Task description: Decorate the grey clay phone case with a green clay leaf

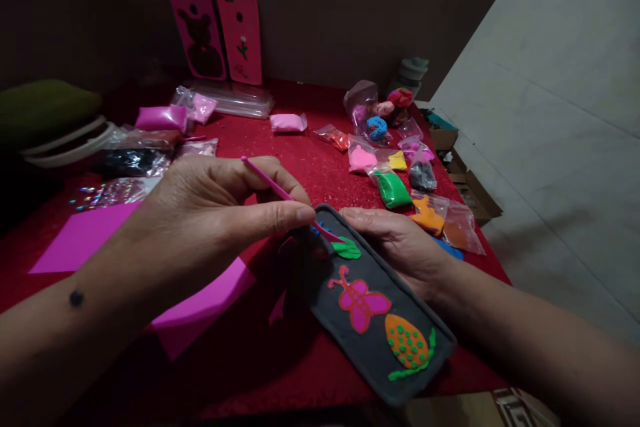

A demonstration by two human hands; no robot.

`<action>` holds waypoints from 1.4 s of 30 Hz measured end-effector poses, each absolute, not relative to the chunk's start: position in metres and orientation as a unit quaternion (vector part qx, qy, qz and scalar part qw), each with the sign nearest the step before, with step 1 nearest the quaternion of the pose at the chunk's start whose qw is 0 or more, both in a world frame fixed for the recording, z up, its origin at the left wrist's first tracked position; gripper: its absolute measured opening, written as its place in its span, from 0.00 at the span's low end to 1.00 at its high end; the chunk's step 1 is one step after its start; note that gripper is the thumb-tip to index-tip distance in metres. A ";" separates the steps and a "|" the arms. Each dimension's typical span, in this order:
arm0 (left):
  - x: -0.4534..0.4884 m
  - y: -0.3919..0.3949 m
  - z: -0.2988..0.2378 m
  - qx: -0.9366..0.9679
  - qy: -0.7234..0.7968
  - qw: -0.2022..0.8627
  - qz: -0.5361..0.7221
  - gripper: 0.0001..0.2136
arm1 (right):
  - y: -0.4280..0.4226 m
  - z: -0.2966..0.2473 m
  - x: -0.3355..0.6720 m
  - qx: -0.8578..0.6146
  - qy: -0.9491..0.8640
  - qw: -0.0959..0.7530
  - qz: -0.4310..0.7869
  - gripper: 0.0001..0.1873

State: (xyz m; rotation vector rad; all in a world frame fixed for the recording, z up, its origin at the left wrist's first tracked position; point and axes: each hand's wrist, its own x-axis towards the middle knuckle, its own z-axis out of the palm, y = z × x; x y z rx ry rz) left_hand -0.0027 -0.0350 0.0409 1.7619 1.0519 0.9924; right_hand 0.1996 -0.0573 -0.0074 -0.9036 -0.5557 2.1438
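Between thumb and fingers, my left hand pinches a thin pink modelling tool. Its tip rests on a green clay leaf near the far end of a dark grey clay-covered phone case. My right hand grips the case along its right edge, fingers partly hidden beneath it. Lower on the case are a pink butterfly outlined in red and an orange drop shape with green dots and a green strip beside it. Blue and red bits by the leaf are partly covered by my left hand.
Bags of coloured clay, including green and orange, lie to the right on the red cloth. Pink sheets lie at left. Two decorated phone cases lean against the back wall. A tiled floor lies beyond the right edge.
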 end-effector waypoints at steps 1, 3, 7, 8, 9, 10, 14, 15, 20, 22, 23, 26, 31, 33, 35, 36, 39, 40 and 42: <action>-0.002 -0.035 0.041 0.705 0.415 0.415 0.398 0.05 | -0.057 -0.007 0.199 -0.355 -0.215 0.366 0.833 0.11; -0.002 -0.035 0.040 0.706 0.414 0.414 0.398 0.05 | -0.057 -0.007 0.198 -0.355 -0.212 0.368 0.833 0.10; -0.003 -0.035 0.037 0.698 0.424 0.426 0.390 0.04 | -0.057 -0.007 0.198 -0.359 -0.196 0.369 0.834 0.11; -0.004 -0.035 0.037 0.696 0.424 0.432 0.387 0.04 | -0.057 -0.006 0.198 -0.362 -0.192 0.367 0.835 0.11; -0.004 -0.035 0.036 0.695 0.423 0.436 0.385 0.04 | -0.057 -0.006 0.198 -0.364 -0.190 0.366 0.835 0.12; -0.004 -0.035 0.036 0.693 0.424 0.441 0.381 0.04 | -0.057 -0.005 0.198 -0.365 -0.188 0.366 0.835 0.12; -0.002 -0.036 0.038 0.685 0.433 0.454 0.371 0.03 | -0.058 -0.006 0.198 -0.359 -0.186 0.364 0.839 0.13; -0.002 -0.036 0.039 0.685 0.432 0.455 0.370 0.04 | -0.058 -0.006 0.198 -0.355 -0.188 0.363 0.841 0.13; -0.004 -0.035 0.039 0.691 0.430 0.451 0.365 0.04 | -0.057 -0.009 0.199 -0.336 -0.201 0.361 0.847 0.11; -0.005 -0.035 0.038 0.696 0.431 0.445 0.363 0.04 | -0.057 -0.009 0.200 -0.336 -0.201 0.359 0.847 0.10; -0.006 -0.035 0.037 0.700 0.429 0.439 0.365 0.04 | -0.057 -0.009 0.200 -0.336 -0.201 0.359 0.847 0.10; -0.007 -0.034 0.034 0.714 0.415 0.418 0.378 0.04 | -0.058 -0.009 0.201 -0.331 -0.206 0.361 0.847 0.09; -0.003 -0.032 0.039 0.706 0.399 0.435 0.391 0.05 | -0.058 -0.012 0.203 -0.324 -0.204 0.357 0.852 0.06; -0.002 -0.032 0.043 0.679 0.392 0.481 0.394 0.06 | -0.058 -0.012 0.204 -0.327 -0.199 0.352 0.854 0.05; -0.002 -0.034 0.046 0.650 0.394 0.501 0.414 0.06 | -0.057 -0.012 0.204 -0.332 -0.192 0.347 0.856 0.07; -0.002 -0.036 0.046 0.642 0.401 0.494 0.429 0.05 | -0.057 -0.012 0.204 -0.335 -0.188 0.348 0.855 0.08; -0.003 -0.042 0.043 0.641 0.419 0.449 0.461 0.03 | -0.057 -0.011 0.204 -0.343 -0.183 0.354 0.850 0.11; -0.004 -0.045 0.042 0.649 0.416 0.434 0.467 0.04 | -0.057 -0.010 0.203 -0.346 -0.180 0.357 0.849 0.11; -0.004 -0.048 0.040 0.668 0.406 0.403 0.475 0.04 | -0.058 -0.009 0.202 -0.350 -0.176 0.363 0.845 0.11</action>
